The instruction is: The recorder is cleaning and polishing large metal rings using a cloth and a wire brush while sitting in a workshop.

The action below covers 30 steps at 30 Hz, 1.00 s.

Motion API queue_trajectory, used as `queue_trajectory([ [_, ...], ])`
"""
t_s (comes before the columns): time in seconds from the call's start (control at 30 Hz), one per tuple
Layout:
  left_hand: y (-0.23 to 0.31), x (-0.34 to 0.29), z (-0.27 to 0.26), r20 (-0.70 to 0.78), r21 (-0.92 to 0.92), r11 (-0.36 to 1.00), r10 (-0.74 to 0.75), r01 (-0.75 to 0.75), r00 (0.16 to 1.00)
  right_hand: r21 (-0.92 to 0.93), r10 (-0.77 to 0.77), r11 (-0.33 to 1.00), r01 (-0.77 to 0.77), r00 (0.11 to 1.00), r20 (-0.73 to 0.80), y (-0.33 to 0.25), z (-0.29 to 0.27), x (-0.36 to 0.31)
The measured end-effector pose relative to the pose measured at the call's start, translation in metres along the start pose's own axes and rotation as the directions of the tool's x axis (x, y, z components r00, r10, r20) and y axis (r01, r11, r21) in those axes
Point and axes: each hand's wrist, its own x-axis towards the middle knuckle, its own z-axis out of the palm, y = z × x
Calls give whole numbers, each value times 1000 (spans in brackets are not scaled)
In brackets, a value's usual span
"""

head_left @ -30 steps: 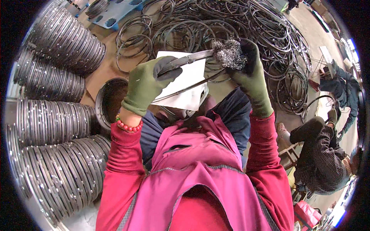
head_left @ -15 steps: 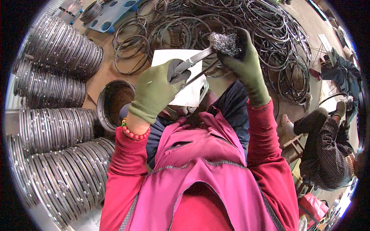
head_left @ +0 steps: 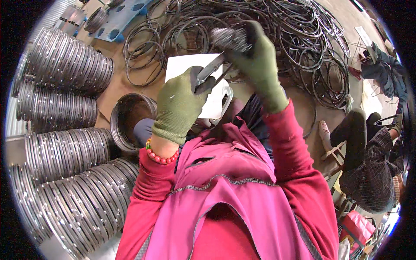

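Observation:
My left hand (head_left: 180, 102), in a green knit glove with dark fingers, is closed around a dark flat metal strip (head_left: 211, 69) that slants up to the right. My right hand (head_left: 262, 63), gloved the same way, grips a silvery tangled pad of steel wool (head_left: 229, 38). The pad is smeared by motion and lies at the strip's upper end; whether the two touch I cannot tell. A second, thinner dark length runs beside the strip, partly covered by my fingers. Behind the hands is a white sheet (head_left: 184, 65) above my lap.
Tall stacks of dark metal rings (head_left: 82, 195) line the left side. A short ring stack (head_left: 115, 117) stands by my left knee. Loose dark hoops (head_left: 299, 39) are heaped ahead, with a blue pallet (head_left: 123, 19) at the far left. Another person (head_left: 368, 173) sits at the right.
My right hand has moved left and slightly up with the steel wool, which is now blurred. My left hand has shifted slightly right with the strip.

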Motion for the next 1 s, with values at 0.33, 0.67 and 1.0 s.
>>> queue_trajectory([
  [0.33,11,-2,2,-9,2,1000,-24,24,1000,-29,82,996,-84,995,-63,17,-2,-1],
  [0.67,10,3,3,-11,61,998,-13,14,1000,44,15,999,-14,999,-32,12,4,-6],
  [1.0,10,6,3,39,47,998,-38,36,999,4,-92,996,92,993,-70,11,4,-11],
])
